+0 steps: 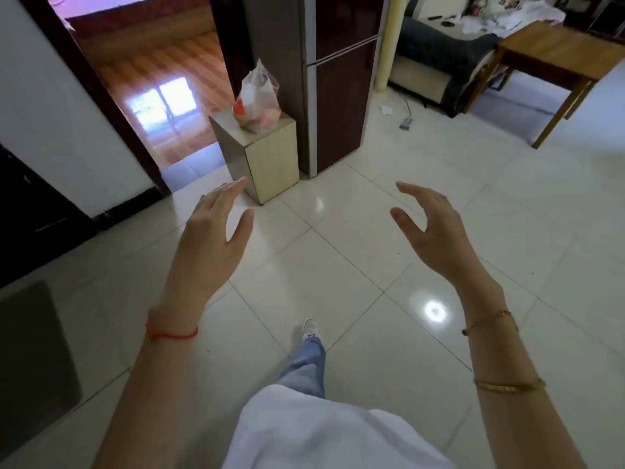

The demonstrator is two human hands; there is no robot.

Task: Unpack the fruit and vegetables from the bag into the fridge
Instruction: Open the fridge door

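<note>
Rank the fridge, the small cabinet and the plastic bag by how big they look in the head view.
1. fridge
2. small cabinet
3. plastic bag
They stand together, so nearness barely skews this.

The bag [257, 99] sits on a cabinet [270, 157] left of the fridge [338, 96].

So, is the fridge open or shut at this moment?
Shut. Both dark doors of the fridge sit flush with its frame, nothing inside shows, and neither the left hand nor the right hand touches it.
</note>
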